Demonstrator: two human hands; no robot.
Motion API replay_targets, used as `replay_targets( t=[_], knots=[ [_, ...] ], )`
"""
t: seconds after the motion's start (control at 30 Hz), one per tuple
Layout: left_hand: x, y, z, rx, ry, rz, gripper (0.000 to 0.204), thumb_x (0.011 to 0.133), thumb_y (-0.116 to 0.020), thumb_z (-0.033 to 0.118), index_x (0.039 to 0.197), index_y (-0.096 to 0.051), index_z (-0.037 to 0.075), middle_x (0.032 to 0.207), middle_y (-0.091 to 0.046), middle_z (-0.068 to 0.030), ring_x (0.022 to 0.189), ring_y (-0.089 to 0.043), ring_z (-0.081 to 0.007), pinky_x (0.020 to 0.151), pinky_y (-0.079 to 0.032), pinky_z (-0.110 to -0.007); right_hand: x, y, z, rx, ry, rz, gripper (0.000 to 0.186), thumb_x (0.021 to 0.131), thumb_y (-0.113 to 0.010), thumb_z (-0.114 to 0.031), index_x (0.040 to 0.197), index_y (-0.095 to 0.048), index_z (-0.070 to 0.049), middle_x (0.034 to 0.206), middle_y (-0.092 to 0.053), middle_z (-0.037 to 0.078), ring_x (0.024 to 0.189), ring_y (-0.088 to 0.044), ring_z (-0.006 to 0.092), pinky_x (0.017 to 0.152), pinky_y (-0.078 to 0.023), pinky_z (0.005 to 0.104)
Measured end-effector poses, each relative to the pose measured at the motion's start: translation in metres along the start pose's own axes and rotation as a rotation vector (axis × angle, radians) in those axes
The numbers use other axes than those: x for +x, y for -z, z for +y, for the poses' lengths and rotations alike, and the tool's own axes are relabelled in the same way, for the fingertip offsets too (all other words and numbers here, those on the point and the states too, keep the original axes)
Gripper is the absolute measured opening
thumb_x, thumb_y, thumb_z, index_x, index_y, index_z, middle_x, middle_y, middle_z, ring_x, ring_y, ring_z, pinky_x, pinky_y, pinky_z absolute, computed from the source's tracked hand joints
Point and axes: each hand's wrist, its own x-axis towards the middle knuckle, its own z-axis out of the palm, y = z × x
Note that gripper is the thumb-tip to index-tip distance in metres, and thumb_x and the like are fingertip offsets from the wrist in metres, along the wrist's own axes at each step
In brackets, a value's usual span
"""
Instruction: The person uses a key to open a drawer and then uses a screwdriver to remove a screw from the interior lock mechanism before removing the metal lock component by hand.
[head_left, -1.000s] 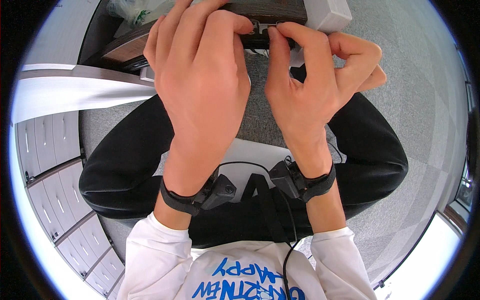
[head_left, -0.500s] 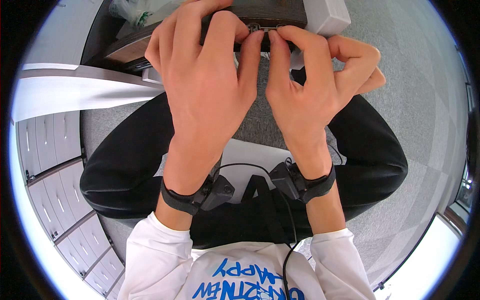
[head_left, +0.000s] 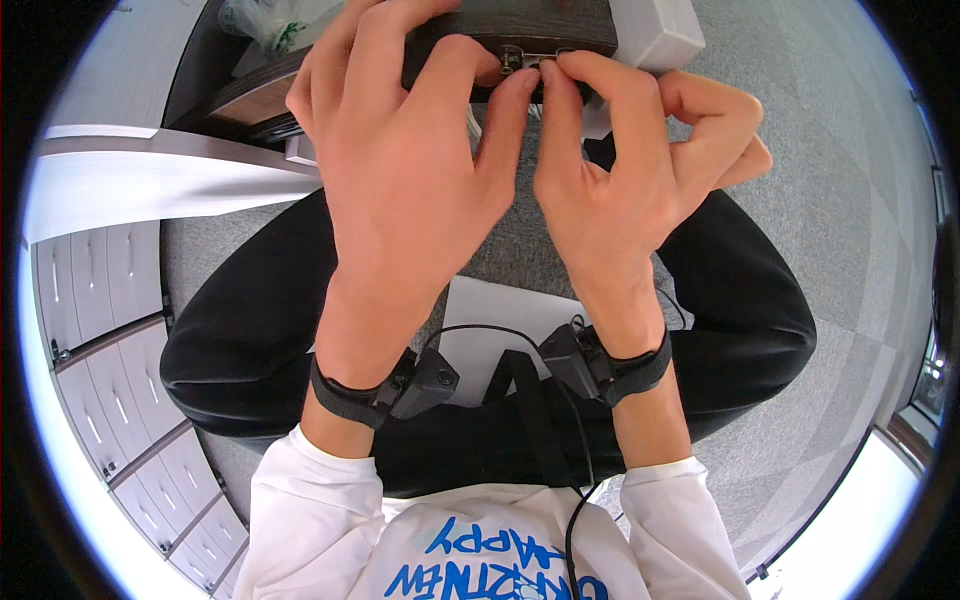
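Note:
A small metal fitting sits on the edge of a dark wooden panel at the top of the view. My left hand is closed at the panel, its upper fingers curled on the wood and its thumb and index tips just left of and below the fitting. My right hand pinches at the fitting's right part with thumb and index finger, the other fingers bent. The exact grip under the fingertips is partly hidden.
A pale block borders the panel's right. A plastic bag lies upper left, above a pale board. Drawer units stand at left. My crossed legs rest around a light pad on grey carpet.
My left thumb has risen into view beside the fitting, and that hand has shifted slightly down, uncovering more of the metal. My right hand has barely moved.

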Motion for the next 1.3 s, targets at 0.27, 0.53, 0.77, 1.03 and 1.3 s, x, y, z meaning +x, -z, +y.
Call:
replay_targets(
  t=[0.27, 0.53, 0.77, 1.03, 1.3],
  knots=[
    [-0.001, -0.004, -0.001, 0.02, 0.0, -0.017, 0.006, 0.085, -0.068, 0.012, 0.09, -0.069, 0.008, 0.123, -0.064, -0.0057, 0.124, -0.052, -0.0292, 0.102, -0.034, -0.043, -0.001, 0.0, 0.001, 0.008, -0.035, -0.014, 0.014, 0.076, -0.082, -0.022, 0.087, -0.074, -0.02, 0.088, -0.038, 0.001, 0.088, -0.035, 0.0184, 0.078, -0.023, 0.0371],
    [0.001, -0.001, 0.004, 0.031, 0.057, -0.039, 0.008, 0.082, -0.072, 0.013, 0.087, -0.069, 0.009, 0.122, -0.065, -0.0038, 0.123, -0.054, -0.0271, 0.102, -0.036, -0.042, 0.001, 0.001, 0.001, 0.002, -0.016, -0.003, 0.014, 0.076, -0.082, -0.023, 0.088, -0.074, -0.02, 0.088, -0.037, 0.001, 0.088, -0.035, 0.0185, 0.078, -0.023, 0.0374],
    [0.001, -0.003, -0.003, -0.083, 0.035, -0.015, 0.023, 0.079, -0.076, 0.013, 0.099, -0.065, 0.011, 0.117, -0.066, -0.0047, 0.113, -0.058, -0.026, 0.098, -0.037, -0.04, -0.001, 0.0, 0.001, -0.02, -0.022, 0.0, 0.015, 0.076, -0.082, -0.023, 0.088, -0.074, -0.021, 0.089, -0.037, 0.001, 0.09, -0.034, 0.019, 0.079, -0.024, 0.0379],
    [0.004, -0.006, -0.005, -0.052, 0.03, 0.015, 0.037, 0.078, -0.077, 0.014, 0.112, -0.063, 0.014, 0.107, -0.063, -0.0058, 0.107, -0.057, -0.028, 0.093, -0.036, -0.04, 0.001, 0.003, 0.001, 0.012, -0.035, -0.025, 0.019, 0.076, -0.083, -0.022, 0.091, -0.072, -0.021, 0.092, -0.042, 0.001, 0.093, -0.035, 0.02, 0.079, -0.025, 0.0383],
    [0.004, -0.01, 0.0, -0.048, 0.063, 0.035, 0.038, 0.076, -0.075, 0.017, 0.112, -0.062, 0.015, 0.107, -0.062, -0.0049, 0.108, -0.055, -0.0279, 0.095, -0.033, -0.042, -0.001, 0.017, -0.002, -0.019, -0.084, -0.097, 0.019, 0.074, -0.081, -0.017, 0.089, -0.071, -0.02, 0.093, -0.045, 0.001, 0.09, -0.033, 0.0205, 0.078, -0.023, 0.0373]
  ],
)
